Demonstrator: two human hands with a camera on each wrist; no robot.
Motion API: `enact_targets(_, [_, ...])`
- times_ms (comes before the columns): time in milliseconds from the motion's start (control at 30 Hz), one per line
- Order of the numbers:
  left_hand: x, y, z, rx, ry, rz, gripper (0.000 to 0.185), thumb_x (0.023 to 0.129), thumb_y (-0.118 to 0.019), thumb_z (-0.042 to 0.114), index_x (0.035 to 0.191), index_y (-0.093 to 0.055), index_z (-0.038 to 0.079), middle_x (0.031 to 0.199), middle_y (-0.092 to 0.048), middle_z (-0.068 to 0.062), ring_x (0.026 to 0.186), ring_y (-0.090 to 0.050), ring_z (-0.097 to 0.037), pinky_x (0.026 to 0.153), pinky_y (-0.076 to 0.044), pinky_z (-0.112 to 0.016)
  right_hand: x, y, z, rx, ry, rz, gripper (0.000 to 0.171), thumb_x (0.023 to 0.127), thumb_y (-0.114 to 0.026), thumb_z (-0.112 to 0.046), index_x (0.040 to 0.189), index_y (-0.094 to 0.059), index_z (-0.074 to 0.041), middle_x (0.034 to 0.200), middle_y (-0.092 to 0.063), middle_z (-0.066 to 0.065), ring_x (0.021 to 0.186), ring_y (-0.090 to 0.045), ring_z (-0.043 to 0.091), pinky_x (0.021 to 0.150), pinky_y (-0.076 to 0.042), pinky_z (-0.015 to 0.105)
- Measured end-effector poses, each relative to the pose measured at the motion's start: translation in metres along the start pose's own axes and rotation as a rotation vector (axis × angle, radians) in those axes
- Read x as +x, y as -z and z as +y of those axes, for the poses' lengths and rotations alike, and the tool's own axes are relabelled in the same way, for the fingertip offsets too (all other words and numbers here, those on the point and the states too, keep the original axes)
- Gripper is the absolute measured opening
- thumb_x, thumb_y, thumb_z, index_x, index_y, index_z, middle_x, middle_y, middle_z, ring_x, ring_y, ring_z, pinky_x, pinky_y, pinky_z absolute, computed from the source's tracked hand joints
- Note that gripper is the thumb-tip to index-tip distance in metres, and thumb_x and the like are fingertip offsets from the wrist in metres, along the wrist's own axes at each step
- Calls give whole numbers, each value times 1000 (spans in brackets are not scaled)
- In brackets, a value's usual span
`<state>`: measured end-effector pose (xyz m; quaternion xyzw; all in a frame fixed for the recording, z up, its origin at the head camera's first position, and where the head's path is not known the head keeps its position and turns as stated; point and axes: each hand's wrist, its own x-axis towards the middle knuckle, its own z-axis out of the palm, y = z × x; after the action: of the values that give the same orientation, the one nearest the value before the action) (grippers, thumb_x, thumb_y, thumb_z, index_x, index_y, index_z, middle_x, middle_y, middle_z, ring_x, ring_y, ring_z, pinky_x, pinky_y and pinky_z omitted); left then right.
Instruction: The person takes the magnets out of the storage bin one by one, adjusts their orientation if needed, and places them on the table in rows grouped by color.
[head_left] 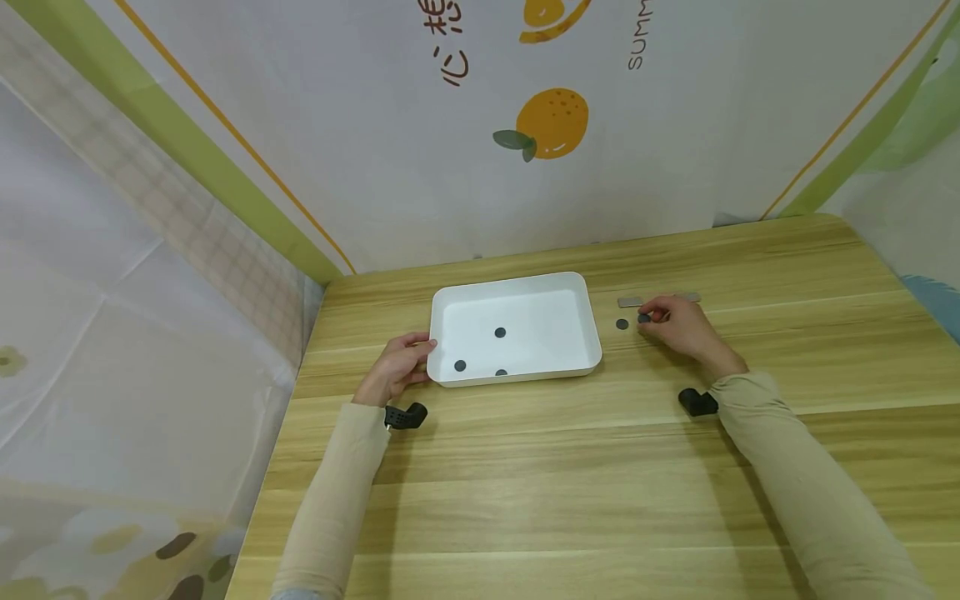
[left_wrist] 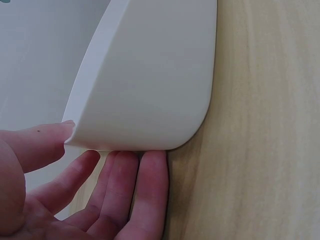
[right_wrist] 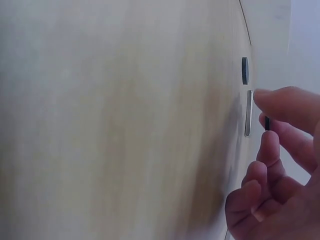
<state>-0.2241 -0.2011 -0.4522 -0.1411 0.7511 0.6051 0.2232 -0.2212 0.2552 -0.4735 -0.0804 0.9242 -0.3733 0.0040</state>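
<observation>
A white rectangular tray (head_left: 551, 325) lies on the wooden table, with three dark round discs in it, one (head_left: 500, 332) near its middle. At the tray's left end my left hand (head_left: 397, 365) holds the wall, thumb (left_wrist: 47, 142) over the rim and fingers against the outside. My right hand (head_left: 684, 333), off the tray's right side, pinches a small dark disc (head_left: 644, 318) between thumb and fingertips. In the right wrist view this disc (right_wrist: 267, 123) shows as a thin dark edge. Another dark disc (head_left: 622, 324) lies on the table between tray and hand.
A flat grey rectangular piece (head_left: 629, 302) lies behind the loose disc. A second grey piece (head_left: 690, 297) is partly hidden behind my right hand. A printed curtain (head_left: 645, 167) hangs behind the table's far edge.
</observation>
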Motion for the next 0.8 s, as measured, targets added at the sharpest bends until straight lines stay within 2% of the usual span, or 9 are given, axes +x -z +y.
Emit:
enact_targets(367, [0,0,0,9,1,-1,48,100,-53,20,144,-40,5,124,-56,-14,86,-64,-12,70,-54,-27,5,-3,5,-31,-18,-27,26,88,-66,-13,110,-66,2,96,-62,20,90,-56,32,75,-41,34])
enact_targets(800, [1,0,0,1,-9,-6,47,100,-53,19,143,-41,4,122,-58,-13,86,-65,-12,70,-54,-28,4,-4,1,-42,-13,-43,26,89,-67,-12,109,-67,3,95,-63,19,90,-55,30,76,-41,34])
